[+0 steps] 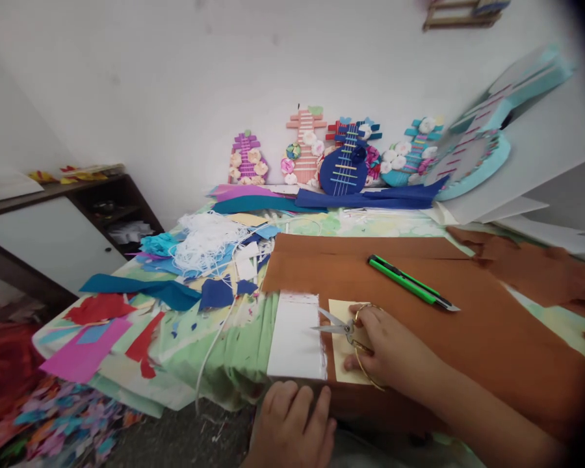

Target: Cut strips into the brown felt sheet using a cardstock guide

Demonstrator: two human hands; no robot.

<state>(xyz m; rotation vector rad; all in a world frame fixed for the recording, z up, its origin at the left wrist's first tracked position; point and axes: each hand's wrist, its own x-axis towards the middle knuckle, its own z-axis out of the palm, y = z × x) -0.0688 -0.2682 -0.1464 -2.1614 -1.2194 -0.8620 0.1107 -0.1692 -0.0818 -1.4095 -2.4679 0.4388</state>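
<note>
My right hand [377,344] grips a pair of gold-handled scissors [347,329], whose blades are spread and point left over a white card [297,338]. Beneath the scissors and hand lies a pale yellow card [341,364]. Both cards rest on a large brown sheet [472,325] near the table's front edge. My left hand [295,419] is at that edge, just below the white card, with its fingers slightly bent and a little apart; nothing shows in it. A green utility knife [412,283] lies on the brown sheet, its blade exposed.
White string [207,244] and coloured scraps [92,331] cover the table's left side. Decorated paper instruments [344,162] lean against the wall, and a large turquoise one [482,162] stands at right. Brown scraps [541,266] lie at right. A cabinet [53,234] is at far left.
</note>
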